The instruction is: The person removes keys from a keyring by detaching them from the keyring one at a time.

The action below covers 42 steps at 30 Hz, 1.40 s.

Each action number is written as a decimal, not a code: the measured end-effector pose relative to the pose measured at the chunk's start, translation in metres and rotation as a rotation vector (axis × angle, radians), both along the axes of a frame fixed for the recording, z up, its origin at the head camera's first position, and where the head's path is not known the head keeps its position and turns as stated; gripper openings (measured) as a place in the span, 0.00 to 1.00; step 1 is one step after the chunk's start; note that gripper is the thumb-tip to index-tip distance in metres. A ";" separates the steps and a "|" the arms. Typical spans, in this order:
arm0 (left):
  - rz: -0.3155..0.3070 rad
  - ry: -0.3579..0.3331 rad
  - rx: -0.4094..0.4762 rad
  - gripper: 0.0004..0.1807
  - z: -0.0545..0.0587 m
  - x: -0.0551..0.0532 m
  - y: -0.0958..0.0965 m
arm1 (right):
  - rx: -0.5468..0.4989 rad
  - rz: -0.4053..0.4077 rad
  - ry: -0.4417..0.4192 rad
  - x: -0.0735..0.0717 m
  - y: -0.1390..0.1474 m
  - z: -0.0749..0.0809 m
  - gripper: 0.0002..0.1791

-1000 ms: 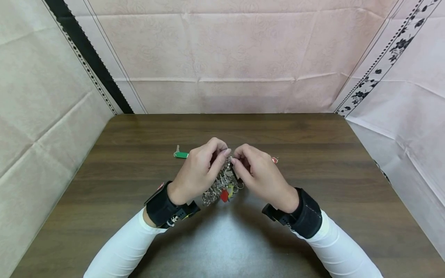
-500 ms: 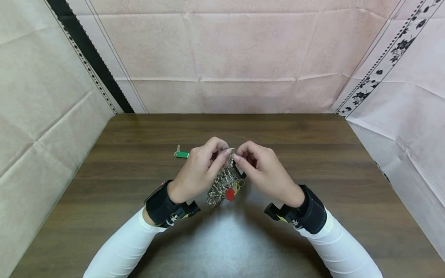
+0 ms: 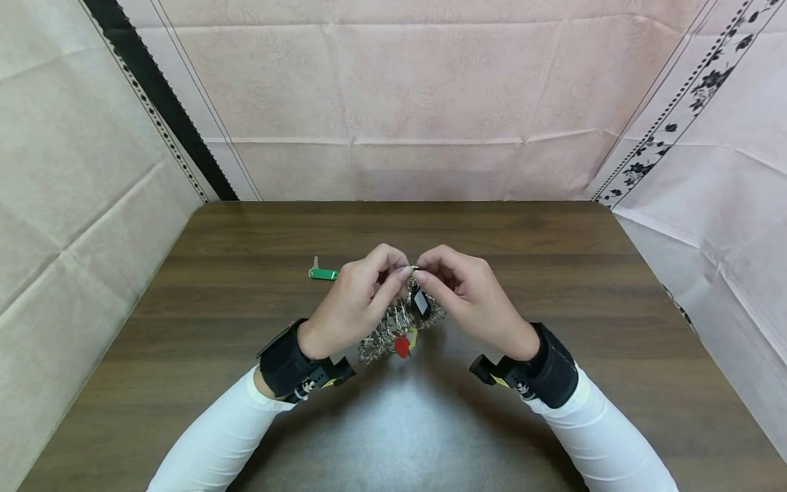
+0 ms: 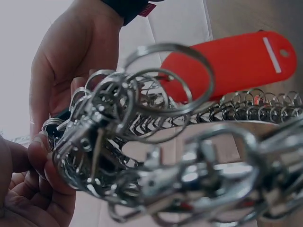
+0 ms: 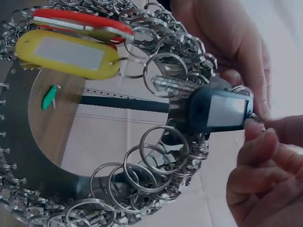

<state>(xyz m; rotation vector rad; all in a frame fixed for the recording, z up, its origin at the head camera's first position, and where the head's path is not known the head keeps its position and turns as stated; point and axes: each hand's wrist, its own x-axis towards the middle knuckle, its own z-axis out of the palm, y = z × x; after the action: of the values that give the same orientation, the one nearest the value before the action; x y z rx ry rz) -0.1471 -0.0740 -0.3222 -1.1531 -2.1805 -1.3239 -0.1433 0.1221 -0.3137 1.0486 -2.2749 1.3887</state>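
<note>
A metal hoop point(image 5: 16, 137), lined with small metal clasps and split rings, hangs under both hands. My left hand point(image 3: 355, 301) and my right hand point(image 3: 470, 301) meet fingertip to fingertip above it, each pinching at the split ring point(image 5: 254, 118) of a black key tag. That black key tag point(image 5: 226, 112) has a white label, and a key point(image 5: 173, 86) lies beside it. A yellow key tag point(image 5: 66, 54) and a red key tag point(image 4: 232, 64) also hang from the hoop. Fingers cover most of the split ring.
A green-handled key point(image 3: 322, 274) lies on the brown wooden table point(image 3: 246, 307), just left of the left hand. Pale cloth point(image 3: 430, 102) hangs behind the table and along both sides.
The right hand has shifted slightly to the right, then back up against the left fingertips. The black key tag has swung into clearer view below the fingers, and the hoop has turned a little.
</note>
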 end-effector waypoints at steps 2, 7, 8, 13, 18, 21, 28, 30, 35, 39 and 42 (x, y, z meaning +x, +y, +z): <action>-0.011 -0.003 0.002 0.06 0.000 0.000 0.001 | -0.003 0.020 0.015 0.000 0.001 0.000 0.05; -0.018 -0.016 0.009 0.06 -0.001 -0.002 0.002 | -0.022 0.061 -0.023 0.001 0.002 -0.001 0.04; -0.017 -0.022 0.007 0.07 -0.002 -0.002 0.002 | -0.029 0.066 -0.041 0.001 0.002 -0.001 0.04; 0.009 -0.045 -0.040 0.10 -0.003 -0.005 -0.001 | -0.087 0.073 -0.113 0.002 0.000 -0.003 0.04; 0.030 -0.043 -0.106 0.13 -0.005 -0.006 -0.003 | -0.122 0.064 -0.123 0.003 -0.001 -0.004 0.04; 0.042 -0.025 -0.114 0.14 -0.004 -0.006 -0.003 | -0.130 0.062 -0.134 0.003 -0.001 -0.003 0.05; 0.035 -0.027 -0.057 0.11 0.000 -0.006 -0.003 | -0.144 0.078 -0.169 0.002 -0.002 -0.002 0.05; 0.042 -0.013 -0.049 0.11 0.000 -0.006 -0.003 | -0.139 0.085 -0.177 0.002 -0.002 -0.002 0.05; 0.067 0.032 -0.040 0.10 -0.001 -0.005 -0.003 | -0.097 0.088 -0.173 0.002 -0.001 -0.003 0.04; 0.085 0.059 -0.039 0.10 -0.001 -0.004 -0.003 | -0.060 0.093 -0.148 0.002 -0.001 -0.003 0.03; 0.088 0.061 -0.040 0.10 -0.001 -0.003 -0.004 | -0.048 0.091 -0.125 0.002 -0.001 -0.002 0.04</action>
<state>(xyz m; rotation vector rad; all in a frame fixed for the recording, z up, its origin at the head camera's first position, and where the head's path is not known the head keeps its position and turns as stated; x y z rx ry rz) -0.1505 -0.0778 -0.3230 -1.0843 -2.1971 -1.1985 -0.1408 0.1213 -0.3162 1.0915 -2.2933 1.5789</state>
